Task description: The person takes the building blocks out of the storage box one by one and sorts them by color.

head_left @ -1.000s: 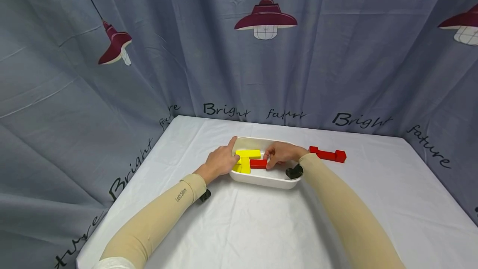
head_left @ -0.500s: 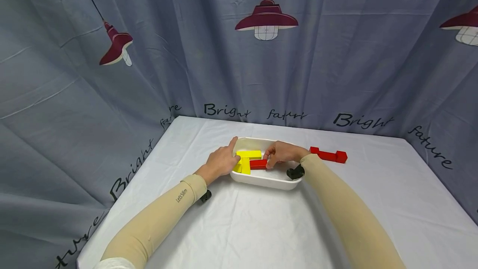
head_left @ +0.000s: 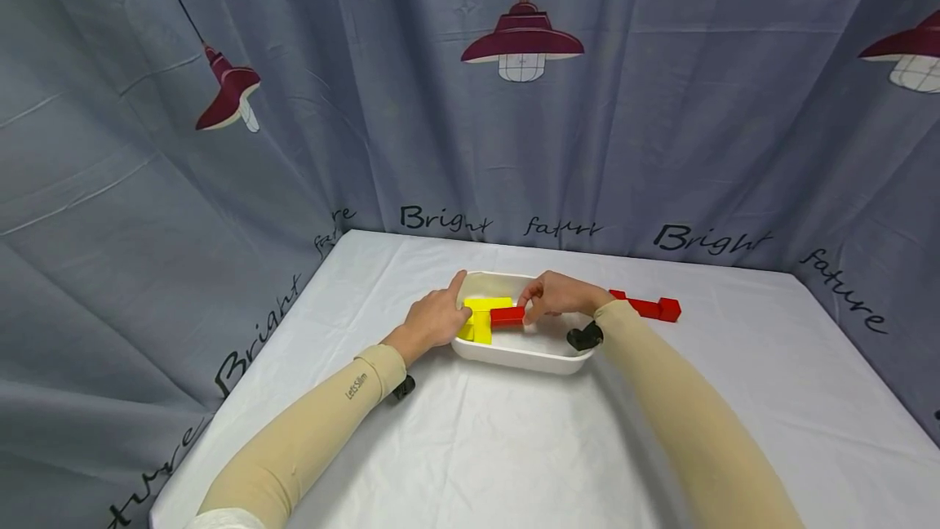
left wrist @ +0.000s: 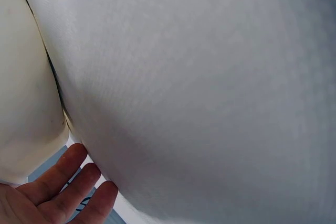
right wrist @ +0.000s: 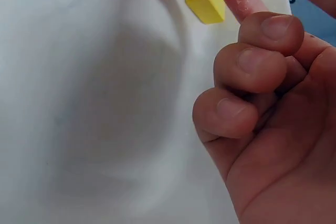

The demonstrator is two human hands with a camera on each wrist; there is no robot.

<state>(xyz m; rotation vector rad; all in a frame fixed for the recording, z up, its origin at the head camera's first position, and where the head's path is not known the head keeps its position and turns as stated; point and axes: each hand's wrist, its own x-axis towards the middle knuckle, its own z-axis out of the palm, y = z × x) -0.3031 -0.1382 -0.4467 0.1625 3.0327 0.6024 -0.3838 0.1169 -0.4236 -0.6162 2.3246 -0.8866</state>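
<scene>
A white plastic basin (head_left: 514, 357) stands on the table with several yellow blocks (head_left: 482, 325) at its left end. At its left rim my left hand (head_left: 433, 317) holds the wall, thumb over the edge and index finger pointing along it; in the left wrist view three fingertips (left wrist: 108, 186) touch the outside. My right hand (head_left: 564, 295) reaches over the basin and pinches one end of a red block (head_left: 507, 317) between thumb and index finger. The block's other end lies against or over a yellow block. In the right wrist view the remaining fingers are curled.
Red blocks (head_left: 649, 308) in a line, a cube at each end, lie on the table right of the basin, partly behind the right wrist. The white tablecloth (head_left: 455, 447) spreads in front. A grey printed curtain (head_left: 411, 145) hangs behind the table.
My right hand has moved slightly up and away with the red block, which now sits a little higher and tilted. The left hand and basin have stayed in place.
</scene>
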